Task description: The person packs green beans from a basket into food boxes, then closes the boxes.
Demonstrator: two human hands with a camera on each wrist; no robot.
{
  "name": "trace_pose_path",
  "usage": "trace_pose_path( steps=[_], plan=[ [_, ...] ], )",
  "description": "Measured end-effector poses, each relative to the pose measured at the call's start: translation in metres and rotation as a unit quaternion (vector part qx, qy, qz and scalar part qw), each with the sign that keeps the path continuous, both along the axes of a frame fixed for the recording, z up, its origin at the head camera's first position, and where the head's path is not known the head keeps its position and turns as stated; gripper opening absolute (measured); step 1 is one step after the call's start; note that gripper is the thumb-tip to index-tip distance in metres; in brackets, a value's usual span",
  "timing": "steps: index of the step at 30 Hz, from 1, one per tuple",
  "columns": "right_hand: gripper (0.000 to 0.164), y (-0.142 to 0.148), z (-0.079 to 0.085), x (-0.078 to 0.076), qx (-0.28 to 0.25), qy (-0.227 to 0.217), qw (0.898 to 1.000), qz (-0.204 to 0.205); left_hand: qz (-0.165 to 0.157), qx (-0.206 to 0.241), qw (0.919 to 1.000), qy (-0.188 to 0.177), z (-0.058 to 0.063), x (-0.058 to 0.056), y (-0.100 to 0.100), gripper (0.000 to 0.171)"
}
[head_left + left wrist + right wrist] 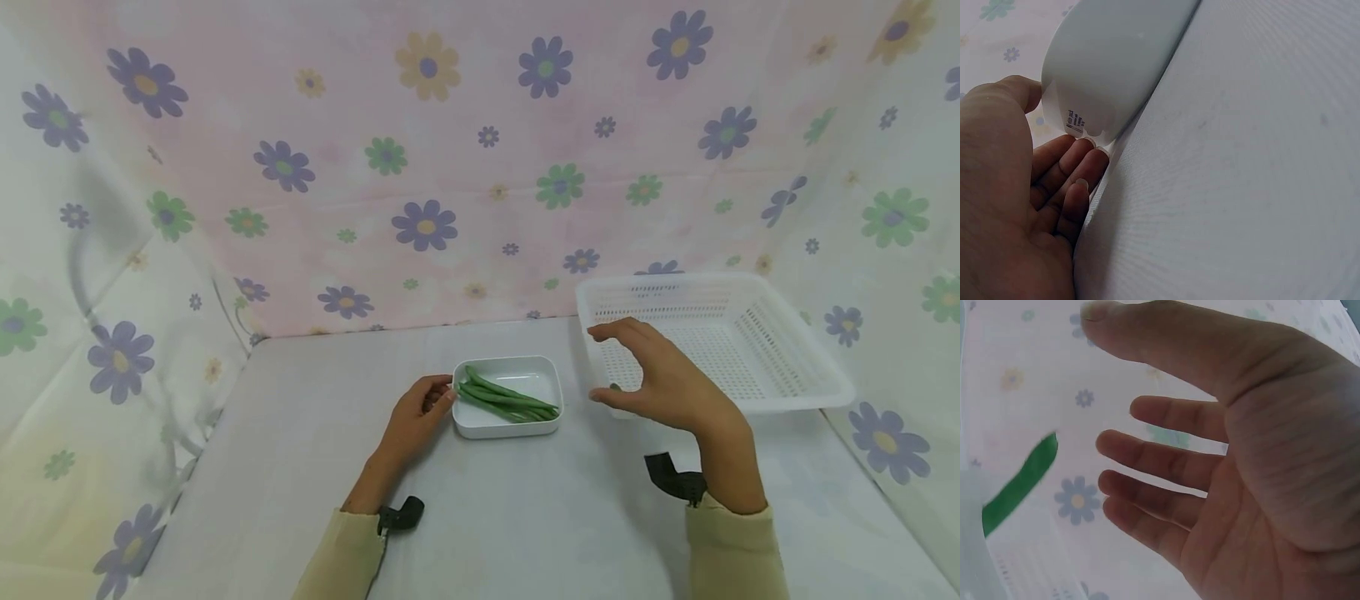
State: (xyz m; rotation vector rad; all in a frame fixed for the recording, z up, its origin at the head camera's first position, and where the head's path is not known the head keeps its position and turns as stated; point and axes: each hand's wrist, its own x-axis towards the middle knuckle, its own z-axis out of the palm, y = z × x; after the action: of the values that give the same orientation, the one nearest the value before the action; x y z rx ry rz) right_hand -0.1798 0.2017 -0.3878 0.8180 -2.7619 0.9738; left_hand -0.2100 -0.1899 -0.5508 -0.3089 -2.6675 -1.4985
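Note:
A white rectangular dish [507,432] holds several green beans [504,398] lying lengthwise. My left hand [418,414] grips the dish's left end, with the thumb and fingertips against its wall. In the left wrist view the left hand [1041,181] has its fingertips low on the dish [1116,56], by a small printed label. My right hand [663,375] hovers over the left side of a white plastic basket [795,406], thumb and fingers spread and nothing between them. A green bean [1019,487] sticks up past the basket's edge in the right wrist view; the head view shows only a tip.
The basket has slotted walls and stands at the back right, close to the flowered cloth [480,183] that hangs behind. A white cloth covers the table [300,467]. Flowered sheets also hang at both sides.

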Motion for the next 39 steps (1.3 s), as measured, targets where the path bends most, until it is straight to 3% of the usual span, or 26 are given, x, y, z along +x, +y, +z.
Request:
trace_pose_path(
  steps=[14,26,33,39],
  plan=[
    [0.072,0.025,-0.014,-0.009,0.020,-0.090,0.996,-0.011,0.001,-0.016,0.9998,0.010,0.002,0.001,0.000,0.043],
    [0.050,0.027,-0.027,-0.020,0.028,-0.124,0.992,0.012,-0.002,-0.014,0.9998,0.012,0.003,0.001,0.001,0.044],
    [0.014,0.027,-0.030,-0.022,0.026,-0.110,0.994,-0.002,-0.002,-0.011,0.9999,0.007,0.004,0.002,0.001,0.043],
    [0.010,0.022,-0.030,-0.025,0.029,-0.108,0.994,0.022,0.002,-0.014,0.9999,0.005,0.004,0.001,0.001,0.043]
  ],
)
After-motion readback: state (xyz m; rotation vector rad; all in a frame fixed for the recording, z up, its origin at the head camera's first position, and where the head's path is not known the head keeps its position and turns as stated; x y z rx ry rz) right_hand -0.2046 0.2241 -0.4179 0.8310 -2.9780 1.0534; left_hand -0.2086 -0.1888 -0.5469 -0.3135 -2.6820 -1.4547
